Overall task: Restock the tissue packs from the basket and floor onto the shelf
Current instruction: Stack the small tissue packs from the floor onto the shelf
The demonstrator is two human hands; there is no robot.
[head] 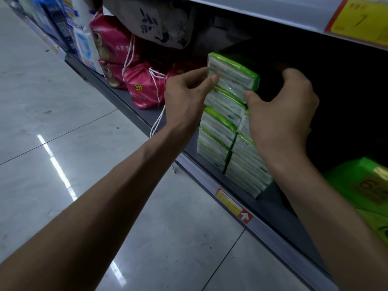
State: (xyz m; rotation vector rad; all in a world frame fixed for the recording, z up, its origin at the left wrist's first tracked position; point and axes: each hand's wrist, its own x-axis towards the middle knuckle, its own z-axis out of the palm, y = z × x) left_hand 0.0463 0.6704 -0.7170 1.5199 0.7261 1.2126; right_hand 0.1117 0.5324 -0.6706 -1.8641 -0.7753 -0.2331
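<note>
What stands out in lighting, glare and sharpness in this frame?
Head view: white streaks glare on the glossy grey floor tiles; the grey metal shelf recedes into near-black shadow; the green-wrapped tissue pack held by left hand and right hand is evenly lit, slightly soft.

My left hand [184,96] and right hand [283,111], in front of the shelf [273,236], are bare; both forearms are uncovered and slim.

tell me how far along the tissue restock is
Done: two stacks of green packs stand on the shelf. In hand: the left hand and right hand hold the top pack, tilted, on the left stack. Left: any remaining stock is out of view.
</note>
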